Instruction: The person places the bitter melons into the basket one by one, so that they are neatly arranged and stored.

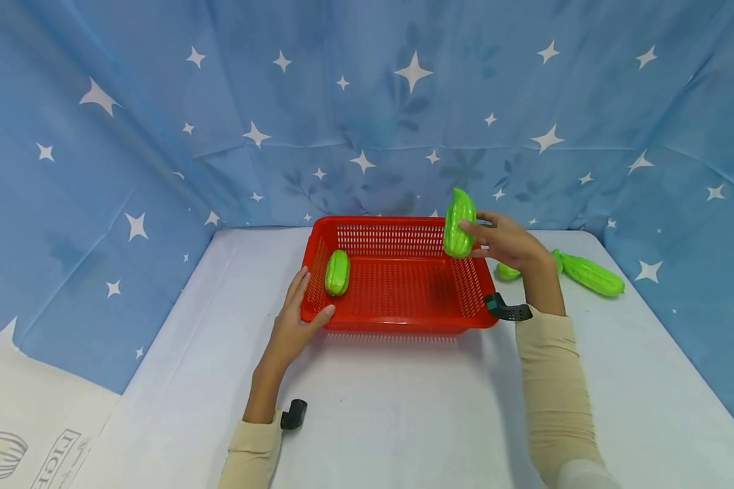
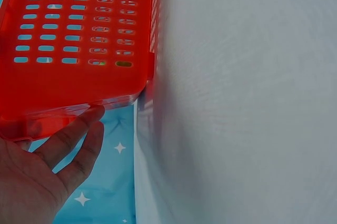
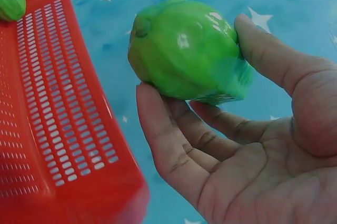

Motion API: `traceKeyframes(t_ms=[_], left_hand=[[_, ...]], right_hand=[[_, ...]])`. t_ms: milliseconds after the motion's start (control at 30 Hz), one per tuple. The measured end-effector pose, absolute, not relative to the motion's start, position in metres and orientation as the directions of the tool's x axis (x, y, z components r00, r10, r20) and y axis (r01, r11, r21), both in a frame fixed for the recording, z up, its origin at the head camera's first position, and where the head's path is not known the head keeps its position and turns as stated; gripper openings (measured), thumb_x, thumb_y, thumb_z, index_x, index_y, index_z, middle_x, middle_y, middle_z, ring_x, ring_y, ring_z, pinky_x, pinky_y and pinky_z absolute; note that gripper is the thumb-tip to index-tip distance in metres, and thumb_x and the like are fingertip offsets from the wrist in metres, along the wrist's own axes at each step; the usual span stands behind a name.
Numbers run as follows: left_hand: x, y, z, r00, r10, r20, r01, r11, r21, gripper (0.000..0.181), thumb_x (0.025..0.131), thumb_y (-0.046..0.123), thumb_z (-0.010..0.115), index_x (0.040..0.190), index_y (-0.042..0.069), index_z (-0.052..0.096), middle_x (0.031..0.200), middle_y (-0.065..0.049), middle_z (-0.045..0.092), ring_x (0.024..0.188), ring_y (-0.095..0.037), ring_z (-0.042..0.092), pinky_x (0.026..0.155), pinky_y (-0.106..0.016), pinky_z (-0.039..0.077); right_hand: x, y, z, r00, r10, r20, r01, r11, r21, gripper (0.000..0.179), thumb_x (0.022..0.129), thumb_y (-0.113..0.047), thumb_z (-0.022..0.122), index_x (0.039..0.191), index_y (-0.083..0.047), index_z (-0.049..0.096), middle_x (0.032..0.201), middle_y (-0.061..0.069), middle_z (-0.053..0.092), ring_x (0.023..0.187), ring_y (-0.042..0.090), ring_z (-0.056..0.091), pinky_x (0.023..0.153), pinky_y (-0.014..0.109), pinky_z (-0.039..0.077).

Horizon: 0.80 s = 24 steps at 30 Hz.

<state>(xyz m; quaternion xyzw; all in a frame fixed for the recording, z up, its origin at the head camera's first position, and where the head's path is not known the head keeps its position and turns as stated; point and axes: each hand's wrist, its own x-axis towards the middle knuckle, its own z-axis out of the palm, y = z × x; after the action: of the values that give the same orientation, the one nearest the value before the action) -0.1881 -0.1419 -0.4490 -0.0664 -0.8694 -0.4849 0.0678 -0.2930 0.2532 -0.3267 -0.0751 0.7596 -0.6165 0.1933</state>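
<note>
My right hand (image 1: 506,239) holds a glossy green ribbed gourd (image 1: 460,224) above the back right corner of the red plastic basket (image 1: 397,322). In the right wrist view the thumb lies on one side of the gourd (image 3: 184,50) and the fingers on the other. At the basket's front left corner, my left hand (image 1: 292,324) grips the rim, thumb over the top and fingers along the outside. The left wrist view shows its fingers (image 2: 73,140) against the basket's outer wall. Inside the basket, near its left end, lies another green gourd (image 1: 338,273).
To the right of the basket, a long green gourd (image 1: 592,274) lies on the white-covered table (image 1: 404,407). Another green piece (image 1: 508,272) is partly hidden by the right hand and forearm. A blue starred curtain (image 1: 367,102) borders the table's back and sides.
</note>
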Motion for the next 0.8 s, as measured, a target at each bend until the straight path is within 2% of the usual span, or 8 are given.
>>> traceKeyframes(t_ms=[267, 567, 800], left_hand=[[-0.187, -0.142, -0.449, -0.984, 0.047, 0.173, 0.172, 0.525, 0.834, 0.088, 0.087, 0.055, 0.064, 0.157, 0.025, 0.020, 0.163, 0.016, 0.013, 0.151, -0.024, 0.020, 0.099, -0.052, 0.048], [-0.189, -0.142, -0.447, -0.980, 0.049, 0.194, 0.190, 0.541, 0.820, 0.086, 0.088, 0.055, 0.063, 0.157, 0.025, 0.021, 0.162, 0.018, 0.013, 0.151, -0.021, 0.019, 0.103, -0.054, 0.046], [-0.188, -0.141, -0.448, -0.982, 0.045, 0.182, 0.178, 0.532, 0.828, 0.087, 0.087, 0.054, 0.064, 0.157, 0.024, 0.021, 0.162, 0.017, 0.013, 0.151, -0.022, 0.020, 0.100, -0.053, 0.048]], right_hand=[[-0.306, 0.236, -0.330, -0.879, -0.422, -0.221, 0.140, 0.215, -0.967, 0.075, 0.101, -0.031, 0.052, 0.154, -0.001, 0.008, 0.136, 0.020, 0.042, 0.098, 0.013, 0.067, 0.090, 0.038, 0.057], [-0.322, 0.210, -0.335, -0.851, -0.474, -0.228, 0.150, 0.197, -0.969, 0.068, 0.102, -0.028, 0.051, 0.150, 0.004, 0.017, 0.115, 0.011, 0.057, 0.092, 0.017, 0.069, 0.087, 0.038, 0.059], [-0.330, 0.185, -0.342, -0.810, -0.501, -0.304, 0.188, 0.269, -0.944, 0.071, 0.101, -0.030, 0.053, 0.153, 0.000, 0.015, 0.117, 0.012, 0.057, 0.095, 0.018, 0.067, 0.095, 0.044, 0.055]])
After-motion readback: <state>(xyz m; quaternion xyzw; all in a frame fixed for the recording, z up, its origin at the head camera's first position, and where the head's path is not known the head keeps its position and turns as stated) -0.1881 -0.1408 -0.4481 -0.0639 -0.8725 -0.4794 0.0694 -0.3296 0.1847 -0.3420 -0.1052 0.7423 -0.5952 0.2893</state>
